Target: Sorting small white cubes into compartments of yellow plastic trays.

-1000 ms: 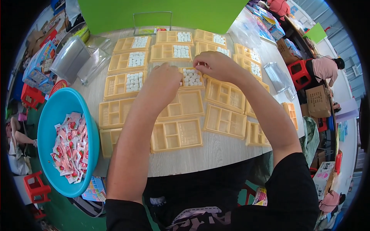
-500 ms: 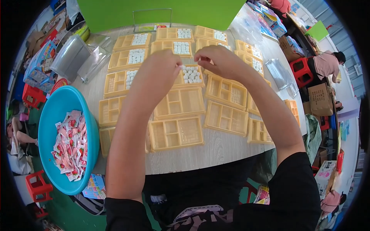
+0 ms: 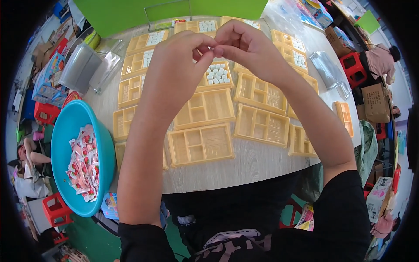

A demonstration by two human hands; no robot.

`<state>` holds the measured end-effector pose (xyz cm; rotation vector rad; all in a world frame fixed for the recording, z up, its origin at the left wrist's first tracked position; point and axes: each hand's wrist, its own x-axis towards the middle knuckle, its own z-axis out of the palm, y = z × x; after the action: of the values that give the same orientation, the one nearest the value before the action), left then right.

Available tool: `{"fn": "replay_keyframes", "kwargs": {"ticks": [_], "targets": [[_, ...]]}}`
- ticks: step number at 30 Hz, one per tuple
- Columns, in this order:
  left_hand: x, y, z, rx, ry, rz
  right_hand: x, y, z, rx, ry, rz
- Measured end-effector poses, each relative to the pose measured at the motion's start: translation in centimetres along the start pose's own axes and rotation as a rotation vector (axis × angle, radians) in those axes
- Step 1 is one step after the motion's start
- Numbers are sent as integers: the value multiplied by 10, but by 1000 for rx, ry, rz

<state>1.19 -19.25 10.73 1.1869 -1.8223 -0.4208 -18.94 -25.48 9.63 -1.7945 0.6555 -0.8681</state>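
Note:
My left hand [image 3: 181,59] and my right hand [image 3: 248,48] are raised over the far trays, fingertips meeting. Both are closed in a pinch; a tiny pale bit shows between them, too small to name. Just below lies a yellow tray [image 3: 201,87] whose right compartment holds white marshmallow-like pieces [image 3: 217,73]. Farther trays also carry such white pieces [image 3: 207,26]. Closer to me, a divided tray [image 3: 205,108] and another tray [image 3: 201,145] have bare compartments. My forearms cover parts of the trays on both sides.
At the left stands a blue basin [image 3: 94,118] full of pink strawberry-print packets [image 3: 84,163]. Clear plastic covers [image 3: 80,65] lie behind it, more clear plastic [image 3: 326,70] at the right. A green panel [image 3: 118,15] bounds the table's far side. A co-worker [image 3: 379,61] sits far right.
My hands have come together from apart, their fingertips now meeting. My right hand has moved up and a little left. The whole view has shifted slightly.

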Motion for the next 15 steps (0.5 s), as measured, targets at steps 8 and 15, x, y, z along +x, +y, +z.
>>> {"fn": "replay_keyframes", "kwargs": {"ticks": [8, 15], "targets": [[-4, 1, -5, 116, -148, 3, -5, 9, -21, -335, -101, 115], [-33, -5, -15, 162, -248, -177, -15, 32, -21, -657, -270, 150]]}}
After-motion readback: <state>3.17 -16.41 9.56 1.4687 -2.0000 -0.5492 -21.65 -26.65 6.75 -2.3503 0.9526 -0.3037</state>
